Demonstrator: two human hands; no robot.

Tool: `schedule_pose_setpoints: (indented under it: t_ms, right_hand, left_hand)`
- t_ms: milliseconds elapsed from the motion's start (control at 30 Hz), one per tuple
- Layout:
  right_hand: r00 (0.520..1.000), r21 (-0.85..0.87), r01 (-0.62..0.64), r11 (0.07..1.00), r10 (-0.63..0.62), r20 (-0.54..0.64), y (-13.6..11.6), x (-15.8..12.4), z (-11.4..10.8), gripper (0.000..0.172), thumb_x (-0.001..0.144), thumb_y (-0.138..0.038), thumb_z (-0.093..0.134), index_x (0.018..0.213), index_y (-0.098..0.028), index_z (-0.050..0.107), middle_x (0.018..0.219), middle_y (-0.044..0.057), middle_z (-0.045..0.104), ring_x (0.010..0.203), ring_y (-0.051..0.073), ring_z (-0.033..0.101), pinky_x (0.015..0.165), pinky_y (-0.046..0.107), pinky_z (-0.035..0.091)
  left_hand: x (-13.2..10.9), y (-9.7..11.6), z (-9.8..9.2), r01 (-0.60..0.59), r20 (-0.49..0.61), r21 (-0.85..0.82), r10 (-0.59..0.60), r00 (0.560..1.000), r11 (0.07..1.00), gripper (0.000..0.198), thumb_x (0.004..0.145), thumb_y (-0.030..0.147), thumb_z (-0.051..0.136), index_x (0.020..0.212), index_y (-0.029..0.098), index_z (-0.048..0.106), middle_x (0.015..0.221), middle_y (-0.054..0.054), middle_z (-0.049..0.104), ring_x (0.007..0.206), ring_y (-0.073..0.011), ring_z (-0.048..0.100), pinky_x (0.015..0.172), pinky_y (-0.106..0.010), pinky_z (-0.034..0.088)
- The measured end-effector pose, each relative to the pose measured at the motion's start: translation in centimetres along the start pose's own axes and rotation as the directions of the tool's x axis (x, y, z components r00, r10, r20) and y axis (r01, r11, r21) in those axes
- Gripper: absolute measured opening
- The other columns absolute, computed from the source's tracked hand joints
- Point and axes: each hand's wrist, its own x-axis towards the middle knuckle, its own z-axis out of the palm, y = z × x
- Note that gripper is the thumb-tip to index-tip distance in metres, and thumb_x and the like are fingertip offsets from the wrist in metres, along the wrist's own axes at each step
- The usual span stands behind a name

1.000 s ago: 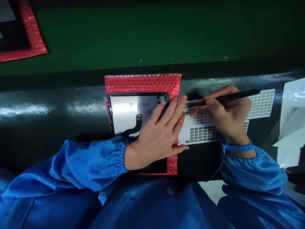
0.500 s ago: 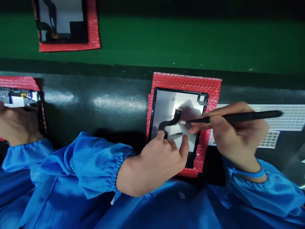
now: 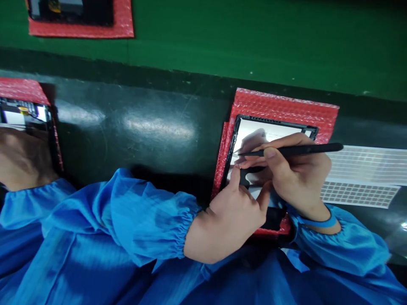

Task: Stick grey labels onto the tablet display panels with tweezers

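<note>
Black tweezers (image 3: pixel 305 149) are gripped pen-like in my right hand (image 3: pixel 295 173), their tip close over the left part of a display panel (image 3: pixel 273 128). The panel has a black frame and a shiny pale back, and it lies on red bubble wrap (image 3: pixel 282 108). My left hand (image 3: pixel 229 216) rests at the panel's lower left, index finger and thumb spread apart, the other fingers bent. Near that index finger a black flat cable (image 3: pixel 244 178) shows in part; my right hand covers the rest. Whether the tip holds anything is too small to tell.
At the left a co-worker's hand (image 3: pixel 23 159) rests over another device (image 3: pixel 14 116) on red wrap. Farther back, a panel (image 3: pixel 95 12) on red wrap lies on the green surface (image 3: pixel 222 42). White sticker sheets (image 3: pixel 369 169) lie right of my right hand.
The view has shifted, so the panel sits farther right. My right hand has moved left across the panel and now covers much of the cable. The small white piece at the tweezer tip no longer shows.
</note>
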Motion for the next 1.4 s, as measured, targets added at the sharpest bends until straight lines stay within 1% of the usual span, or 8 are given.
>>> schedule_pose_setpoints:
  t_ms: [200,333,433,700,967,1133,1267,1400]
  right_hand:
    - [1.000,0.018,0.011,1.000,-0.011,0.007,0.1,-0.1,0.2,0.003,0.098,-0.029,0.074,0.096,-0.027,0.073,0.081,0.000,0.081,0.069,0.021,0.080,0.063,0.035,0.072]
    - [1.000,0.002,0.005,1.000,-0.005,-0.025,-0.2,-0.2,0.5,0.003,0.097,-0.028,0.075,0.096,-0.027,0.073,0.083,0.000,0.081,0.072,0.020,0.080,0.064,0.033,0.071]
    - [0.999,-0.012,0.005,1.000,-0.005,-0.034,-0.3,-0.2,0.6,0.003,0.097,-0.028,0.076,0.095,-0.027,0.073,0.083,0.000,0.081,0.073,0.021,0.081,0.062,0.032,0.071]
    - [0.998,-0.043,0.058,0.997,-0.058,-0.009,0.0,-0.1,0.5,0.002,0.098,-0.028,0.075,0.097,-0.027,0.073,0.083,0.000,0.080,0.073,0.020,0.080,0.061,0.031,0.071]
    - [0.997,-0.031,0.083,0.996,-0.082,0.013,0.1,0.2,0.5,0.003,0.097,-0.027,0.075,0.097,-0.029,0.072,0.082,-0.002,0.078,0.066,0.019,0.078,0.058,0.032,0.071]
    - [0.998,-0.049,0.066,0.997,-0.065,0.014,-0.3,0.1,0.6,0.005,0.098,-0.024,0.073,0.095,-0.029,0.072,0.082,-0.002,0.078,0.067,0.019,0.079,0.065,0.033,0.073]
    - [0.998,-0.066,0.060,0.996,-0.059,0.011,-0.6,0.1,0.6,0.004,0.097,-0.025,0.074,0.095,-0.029,0.073,0.083,-0.001,0.078,0.068,0.021,0.079,0.064,0.035,0.073]
    - [0.999,-0.079,0.052,0.996,-0.051,0.013,-0.7,0.1,0.5,0.004,0.097,-0.028,0.073,0.094,-0.029,0.074,0.084,0.000,0.078,0.070,0.022,0.079,0.065,0.037,0.073]
  left_hand:
    - [0.0,-0.2,0.1,0.084,-0.084,0.026,-0.081,0.993,0.996,0.044,0.092,0.005,0.047,0.125,0.013,0.074,0.063,-0.003,0.070,0.059,-0.0217,0.069,0.110,-0.057,0.047]
    - [0.0,-0.2,0.1,0.105,-0.118,0.032,-0.101,0.988,0.994,0.042,0.090,0.004,0.047,0.118,0.015,0.075,0.064,-0.003,0.071,0.058,-0.0204,0.068,0.110,-0.056,0.047]
    - [0.0,-0.2,0.0,0.106,-0.113,0.035,-0.102,0.988,0.994,0.040,0.090,0.004,0.047,0.116,0.014,0.076,0.064,-0.002,0.070,0.056,-0.0195,0.067,0.110,-0.056,0.048]
    - [0.0,-0.4,-0.2,0.075,-0.063,0.010,-0.074,0.995,0.997,0.035,0.093,0.008,0.050,0.117,0.011,0.075,0.064,-0.002,0.070,0.057,-0.0195,0.067,0.112,-0.059,0.046]
    - [0.2,-1.2,-0.3,0.049,-0.067,0.001,-0.049,0.997,0.999,0.030,0.094,0.013,0.056,0.116,0.012,0.075,0.062,-0.001,0.070,0.060,-0.0218,0.070,0.115,-0.060,0.042]
    - [0.1,-1.3,-0.2,0.070,-0.089,-0.006,-0.070,0.994,0.998,0.028,0.096,0.014,0.055,0.115,0.014,0.076,0.060,0.001,0.067,0.055,-0.0189,0.064,0.115,-0.060,0.040]
    - [0.1,-1.4,-0.4,0.070,-0.059,-0.005,-0.071,0.996,0.998,0.029,0.096,0.016,0.056,0.120,0.016,0.074,0.063,0.002,0.069,0.057,-0.0188,0.064,0.117,-0.060,0.036]
    - [0.2,-1.8,-0.8,0.036,-0.008,-0.020,-0.037,0.999,0.999,0.030,0.097,0.018,0.057,0.122,0.016,0.073,0.070,-0.001,0.074,0.063,-0.0208,0.069,0.119,-0.062,0.032]
